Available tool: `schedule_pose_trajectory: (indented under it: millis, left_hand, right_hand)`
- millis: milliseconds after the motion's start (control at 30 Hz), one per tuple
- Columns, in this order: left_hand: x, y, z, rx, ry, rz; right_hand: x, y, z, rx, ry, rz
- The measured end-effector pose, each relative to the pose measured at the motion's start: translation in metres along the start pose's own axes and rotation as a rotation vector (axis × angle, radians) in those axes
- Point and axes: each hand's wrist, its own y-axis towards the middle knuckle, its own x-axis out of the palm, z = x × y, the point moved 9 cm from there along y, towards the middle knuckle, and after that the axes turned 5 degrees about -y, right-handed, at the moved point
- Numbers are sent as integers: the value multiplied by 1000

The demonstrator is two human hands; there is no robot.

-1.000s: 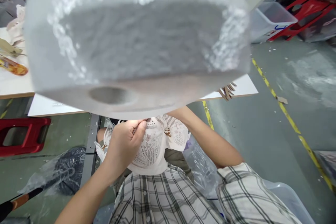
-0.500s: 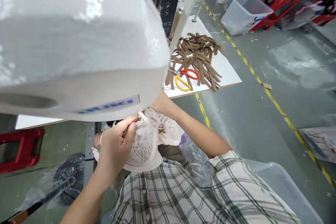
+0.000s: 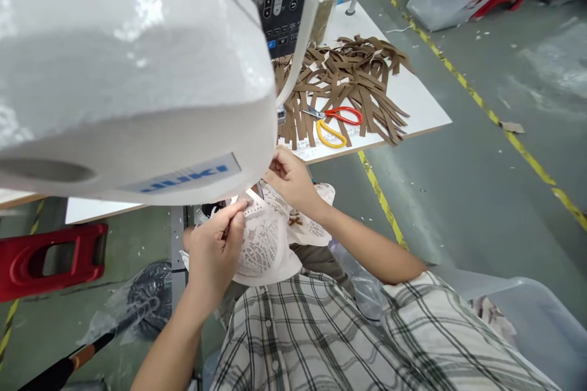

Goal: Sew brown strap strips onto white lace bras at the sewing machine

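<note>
A white lace bra [image 3: 268,247] with a small brown bow hangs over my lap, below the head of a white sewing machine [image 3: 183,104]. My left hand [image 3: 215,244] pinches the upper edge of one cup between thumb and fingers. Just right of the machine head, my right hand [image 3: 293,180] is bent over the bra's strap area with its fingertips drawn together; what lies between them I cannot make out. The machine head hides the needle area and part of the bra's top edge.
Brown fabric strips [image 3: 358,82] lie heaped on the white table [image 3: 426,110], with red-and-yellow-handled scissors [image 3: 332,122] on them. A control panel [image 3: 284,9] stands behind. A red stool [image 3: 55,259] is at left, a clear plastic bin [image 3: 518,299] at right.
My right hand has come out from behind the machine head, and its fingers now show. My left hand keeps its pinch on the bra. The whole view has shifted somewhat.
</note>
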Motion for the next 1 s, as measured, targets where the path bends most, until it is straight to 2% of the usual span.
schedule_pose_trajectory:
  millis: [133, 267, 667, 900, 1000]
  left_hand:
    - [-1, -3, -5, 12, 36, 20]
    - [-2, -5, -7, 5, 26, 29]
    - [-5, -7, -5, -14, 8, 50]
    - [-5, -8, -12, -30, 1, 71]
    - [-5, -8, -13, -26, -3, 77]
  right_hand:
    - [-1, -21, 12, 99, 110, -3]
    - [1, -32, 12, 134, 131, -35]
    - [10, -45, 13, 179, 152, -105]
    - [13, -48, 12, 182, 180, -105]
    - [15, -50, 14, 229, 247, -118]
